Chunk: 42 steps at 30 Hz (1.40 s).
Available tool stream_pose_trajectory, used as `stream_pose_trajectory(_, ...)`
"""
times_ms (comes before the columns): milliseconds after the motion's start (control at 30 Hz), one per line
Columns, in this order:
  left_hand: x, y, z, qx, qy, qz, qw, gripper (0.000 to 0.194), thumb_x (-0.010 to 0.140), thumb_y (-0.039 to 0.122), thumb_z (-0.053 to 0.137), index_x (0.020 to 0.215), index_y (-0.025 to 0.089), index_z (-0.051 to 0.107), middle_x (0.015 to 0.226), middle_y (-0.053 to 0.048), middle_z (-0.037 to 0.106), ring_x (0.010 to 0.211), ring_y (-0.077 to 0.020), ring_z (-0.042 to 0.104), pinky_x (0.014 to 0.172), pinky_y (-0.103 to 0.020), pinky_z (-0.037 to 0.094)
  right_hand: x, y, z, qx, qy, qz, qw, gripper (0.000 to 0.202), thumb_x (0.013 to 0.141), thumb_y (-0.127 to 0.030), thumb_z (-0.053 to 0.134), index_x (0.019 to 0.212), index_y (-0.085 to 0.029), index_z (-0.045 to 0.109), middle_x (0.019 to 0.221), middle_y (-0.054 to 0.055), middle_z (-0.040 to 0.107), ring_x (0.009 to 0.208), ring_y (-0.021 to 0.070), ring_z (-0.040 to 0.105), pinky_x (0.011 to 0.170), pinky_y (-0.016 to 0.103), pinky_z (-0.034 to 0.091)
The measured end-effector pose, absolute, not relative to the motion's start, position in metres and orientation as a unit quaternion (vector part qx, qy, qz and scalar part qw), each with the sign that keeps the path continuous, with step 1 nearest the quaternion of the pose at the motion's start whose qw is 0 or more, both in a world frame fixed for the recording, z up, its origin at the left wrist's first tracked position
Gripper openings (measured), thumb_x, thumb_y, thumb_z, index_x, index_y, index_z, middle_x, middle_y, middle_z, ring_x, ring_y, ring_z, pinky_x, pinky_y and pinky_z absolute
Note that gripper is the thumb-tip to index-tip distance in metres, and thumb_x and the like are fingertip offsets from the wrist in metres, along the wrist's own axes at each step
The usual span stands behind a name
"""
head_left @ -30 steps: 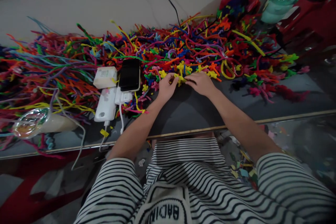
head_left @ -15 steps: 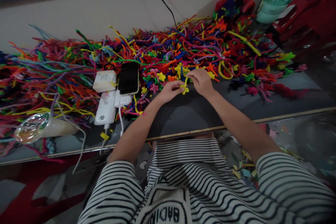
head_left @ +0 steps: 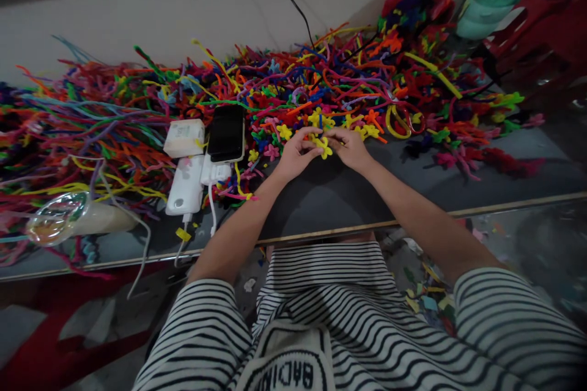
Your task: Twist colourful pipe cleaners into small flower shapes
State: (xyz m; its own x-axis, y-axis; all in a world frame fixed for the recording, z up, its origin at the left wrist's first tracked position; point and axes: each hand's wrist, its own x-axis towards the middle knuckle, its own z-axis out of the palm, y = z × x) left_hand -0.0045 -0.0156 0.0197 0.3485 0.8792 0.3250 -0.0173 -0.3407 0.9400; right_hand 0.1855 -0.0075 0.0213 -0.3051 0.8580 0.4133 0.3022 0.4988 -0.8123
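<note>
A yellow pipe-cleaner flower [head_left: 325, 148] is held up between my two hands, over the front part of the dark table. My left hand [head_left: 298, 154] pinches it from the left with thumb and fingers. From the right, the fingertips of my right hand [head_left: 349, 148] close on the flower's upper part; the exact spot they grip is hidden behind the fingers. Just beyond my hands lie more yellow pipe-cleaner flowers [head_left: 285, 132], along with a pink one [head_left: 271, 153]. Scissors with yellow and red handles [head_left: 398, 123] rest to the right of my right hand.
A long heap of coloured pipe cleaners [head_left: 114, 128] runs along the wall. Left of my arms are a phone [head_left: 226, 132], a white power bank [head_left: 184, 186] with cables, a white box [head_left: 184, 138] and a tipped plastic cup [head_left: 98, 220]. The table edge [head_left: 330, 231] is close to my body.
My hands have come closer together around the yellow flower. Its stem, which stood up between them, is now bent down or covered by my fingers. The view has shifted slightly.
</note>
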Motion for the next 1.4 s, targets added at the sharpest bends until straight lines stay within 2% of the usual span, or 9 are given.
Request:
stream_pose_trajectory(100, -0.006, -0.016, 0.019, 0.685, 0.330, 0.463, 0.456, 0.046, 0.081, 0.038, 0.080, 0.121, 0.022, 0.066, 0.067, 0.002, 0.067, 0.059, -0.0118, 0.061, 0.059, -0.024, 0.049, 0.185, -0.008, 0.020, -0.388, -0.756, 0.305, 0.430, 0.062, 0.088, -0.079, 0.048, 0.082, -0.020, 0.068, 0.085, 0.007, 0.070, 0.082, 0.0219, 0.063, 0.078, 0.034, 0.048)
stream_pose_trajectory(300, -0.006, -0.014, 0.018, 0.691, 0.353, 0.472, 0.418, 0.031, 0.084, 0.040, 0.076, 0.108, 0.020, 0.072, 0.074, -0.002, 0.072, 0.070, -0.0145, 0.068, 0.072, -0.027, 0.055, 0.185, -0.012, 0.023, -0.407, -0.760, 0.280, 0.422, 0.059, 0.092, -0.074, 0.046, 0.078, -0.021, 0.067, 0.073, 0.005, 0.066, 0.072, 0.0197, 0.060, 0.073, 0.032, 0.047)
stream_pose_trajectory(500, -0.007, -0.012, 0.016, 0.679, 0.376, 0.496, 0.389, 0.031, 0.085, 0.033, 0.075, 0.112, 0.019, 0.072, 0.077, -0.002, 0.073, 0.072, -0.0138, 0.068, 0.072, -0.026, 0.055, 0.185, -0.015, 0.023, -0.405, -0.768, 0.260, 0.423, 0.039, 0.099, -0.049, 0.047, 0.095, -0.020, 0.072, 0.078, 0.006, 0.069, 0.068, 0.0185, 0.061, 0.068, 0.031, 0.048)
stream_pose_trajectory(633, -0.008, -0.013, 0.016, 0.700, 0.365, 0.497, 0.360, 0.027, 0.085, 0.026, 0.073, 0.111, 0.018, 0.074, 0.075, -0.001, 0.072, 0.070, -0.0126, 0.067, 0.071, -0.025, 0.054, 0.186, -0.014, 0.016, -0.386, -0.805, 0.184, 0.411, 0.029, 0.096, -0.029, 0.047, 0.099, -0.018, 0.073, 0.089, 0.009, 0.073, 0.079, 0.0203, 0.065, 0.075, 0.032, 0.049)
stream_pose_trajectory(767, -0.009, -0.012, 0.014, 0.702, 0.378, 0.500, 0.339, 0.022, 0.084, 0.026, 0.072, 0.104, 0.018, 0.075, 0.072, -0.001, 0.071, 0.068, -0.0116, 0.064, 0.069, -0.024, 0.053, 0.187, -0.016, 0.017, -0.357, -0.827, 0.127, 0.415, 0.026, 0.093, -0.021, 0.048, 0.099, -0.017, 0.073, 0.091, 0.009, 0.073, 0.080, 0.0190, 0.064, 0.072, 0.030, 0.047)
stream_pose_trajectory(967, -0.005, -0.009, 0.009, 0.643, 0.413, 0.534, 0.361, 0.015, 0.082, 0.026, 0.074, 0.093, 0.016, 0.071, 0.071, 0.000, 0.069, 0.065, -0.0102, 0.063, 0.064, -0.021, 0.050, 0.178, -0.026, 0.027, -0.335, -0.817, 0.174, 0.435, 0.030, 0.097, -0.036, 0.054, 0.079, -0.017, 0.067, 0.073, 0.004, 0.060, 0.063, 0.0130, 0.051, 0.061, 0.027, 0.038)
stream_pose_trajectory(1167, 0.002, -0.008, 0.007, 0.577, 0.425, 0.526, 0.458, 0.026, 0.082, 0.041, 0.076, 0.091, 0.018, 0.069, 0.067, 0.003, 0.062, 0.056, -0.0078, 0.054, 0.055, -0.020, 0.043, 0.170, -0.020, 0.023, -0.390, -0.707, 0.318, 0.496, 0.051, 0.088, -0.062, 0.063, 0.063, -0.017, 0.063, 0.060, 0.000, 0.050, 0.057, 0.0112, 0.044, 0.057, 0.028, 0.034)
stream_pose_trajectory(1267, -0.003, -0.005, 0.007, 0.590, 0.415, 0.511, 0.467, 0.033, 0.085, 0.050, 0.072, 0.089, 0.017, 0.073, 0.064, 0.001, 0.063, 0.057, -0.0092, 0.055, 0.056, -0.022, 0.042, 0.174, -0.014, 0.021, -0.410, -0.679, 0.366, 0.487, 0.054, 0.084, -0.066, 0.065, 0.060, -0.017, 0.061, 0.057, 0.000, 0.052, 0.056, 0.0114, 0.045, 0.057, 0.029, 0.034)
stream_pose_trajectory(1400, -0.012, 0.002, 0.009, 0.629, 0.409, 0.505, 0.426, 0.037, 0.082, 0.053, 0.074, 0.086, 0.016, 0.076, 0.077, -0.003, 0.072, 0.068, -0.0114, 0.061, 0.066, -0.024, 0.048, 0.183, -0.006, 0.021, -0.425, -0.664, 0.429, 0.440, 0.047, 0.078, -0.061, 0.070, 0.065, -0.017, 0.063, 0.058, 0.000, 0.056, 0.055, 0.0109, 0.046, 0.056, 0.028, 0.033)
